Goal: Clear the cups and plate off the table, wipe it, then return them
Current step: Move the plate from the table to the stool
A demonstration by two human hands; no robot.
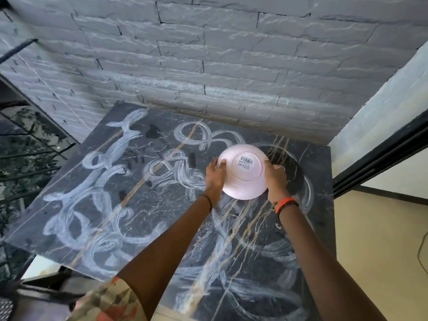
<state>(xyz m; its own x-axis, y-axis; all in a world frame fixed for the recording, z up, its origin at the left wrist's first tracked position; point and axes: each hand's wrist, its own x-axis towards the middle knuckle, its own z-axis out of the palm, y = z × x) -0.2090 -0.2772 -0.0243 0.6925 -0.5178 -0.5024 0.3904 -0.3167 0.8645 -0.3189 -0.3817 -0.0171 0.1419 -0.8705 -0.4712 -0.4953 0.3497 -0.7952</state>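
Observation:
A pale pink plate (240, 186) is held with its underside toward me, a barcode price sticker on its base. My left hand (214, 176) grips its left rim with fingers curled over the edge. My right hand (275, 178) grips the right rim. The plate is over the right middle of the dark marble table (115, 205), whose top is covered with whitish swirling wipe streaks. Whether the plate touches the table I cannot tell. No cups are in view.
A grey brick-pattern wall (231, 66) runs right behind the table. A white pillar and a dark door frame (382, 158) stand at the right, with beige floor (370, 239) beside the table. Black railing and foliage are at the left.

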